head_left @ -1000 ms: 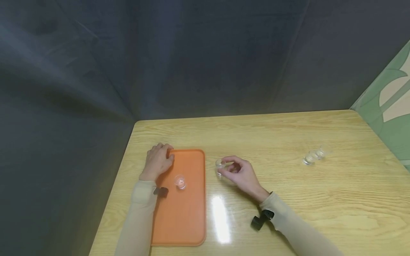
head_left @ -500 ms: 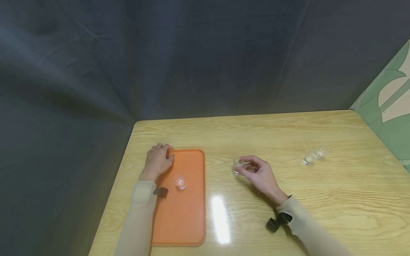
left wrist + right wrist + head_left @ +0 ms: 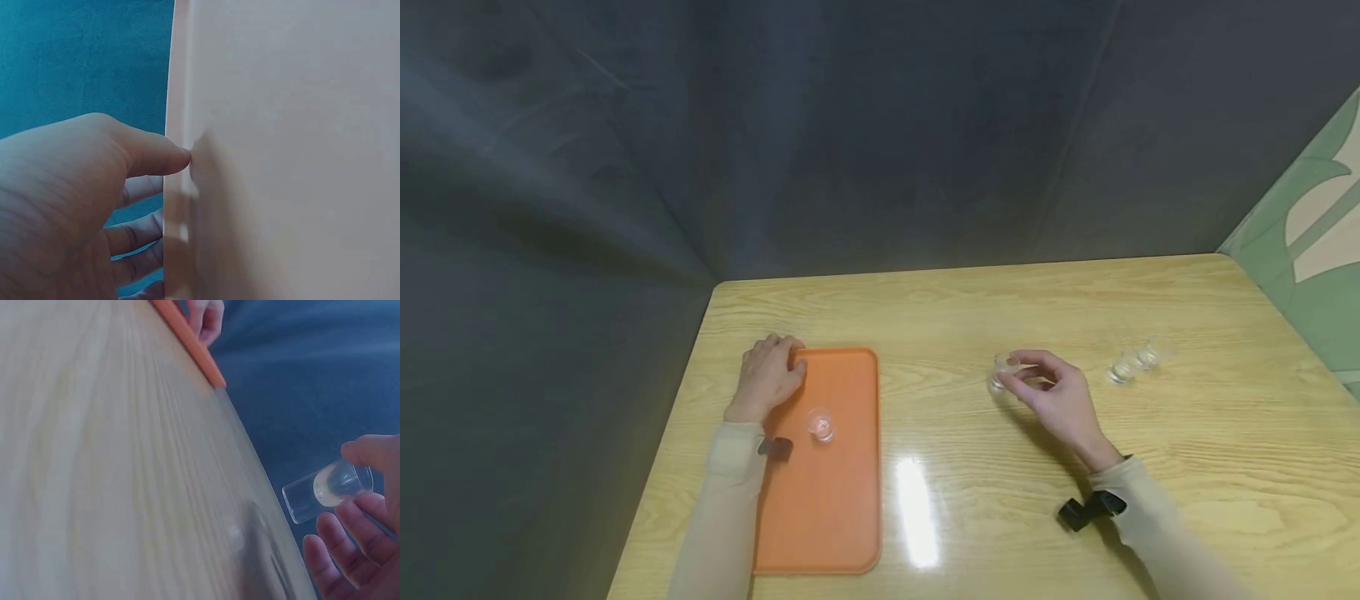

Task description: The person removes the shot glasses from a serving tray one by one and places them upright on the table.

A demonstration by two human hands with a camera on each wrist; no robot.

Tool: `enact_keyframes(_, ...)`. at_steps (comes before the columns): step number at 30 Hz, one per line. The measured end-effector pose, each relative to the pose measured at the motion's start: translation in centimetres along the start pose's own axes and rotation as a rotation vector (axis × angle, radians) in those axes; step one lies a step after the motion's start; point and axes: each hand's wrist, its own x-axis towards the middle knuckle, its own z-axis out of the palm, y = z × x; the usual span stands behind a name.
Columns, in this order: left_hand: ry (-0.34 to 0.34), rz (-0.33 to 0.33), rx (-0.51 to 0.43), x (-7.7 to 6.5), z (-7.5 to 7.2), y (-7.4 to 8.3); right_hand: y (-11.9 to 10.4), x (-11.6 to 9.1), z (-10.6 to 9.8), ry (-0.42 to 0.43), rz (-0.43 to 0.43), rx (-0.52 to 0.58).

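My right hand (image 3: 1051, 396) pinches a small clear shot glass (image 3: 304, 497) between thumb and fingers, just above the wooden table. The glass is upright in the head view and has a thick base. My left hand (image 3: 766, 379) grips the far left corner of an orange tray (image 3: 820, 517). In the left wrist view its thumb (image 3: 159, 156) presses inside the rim and the other fingers reach round the outside, partly hidden. Another clear shot glass (image 3: 822, 427) stands on the tray, right of my left wrist.
Two more clear glasses, a nearer one (image 3: 1123, 367) and a farther one (image 3: 1149, 355), stand close together to the right of my right hand. Dark cloth (image 3: 910, 142) hangs behind the table and along its left side. A patterned green panel (image 3: 1311, 233) borders the right.
My right hand has carried the shot glass to the right, from beside the tray toward the two glasses. The left hand and tray stay put.
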Motion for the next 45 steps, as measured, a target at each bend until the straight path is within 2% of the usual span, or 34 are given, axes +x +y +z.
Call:
enact_keyframes(10,-0.004,-0.014,-0.009,0.1,-0.2,0.1,1.1,-0.2,-3.5,0.084,-0.007,-0.06)
enact_keyframes(14,-0.008,-0.017,-0.008,0.0,-0.1,0.1,1.5,-0.8,-4.6,0.11,-0.002,-0.115)
enact_keyframes(19,-0.016,-0.016,-0.005,0.1,0.0,0.2,1.8,-1.6,-6.0,0.166,0.003,-0.113)
enact_keyframes(26,-0.004,-0.008,-0.007,0.3,-0.2,0.3,1.6,-1.9,-7.9,0.275,-0.004,-0.079)
enact_keyframes(36,-0.002,-0.001,-0.007,0.0,0.1,0.2,1.9,-2.4,-11.0,0.409,0.134,0.04)
enact_keyframes(45,0.0,-0.009,-0.013,-0.2,-0.1,0.1,2.8,-2.1,-12.6,0.503,0.236,0.165)
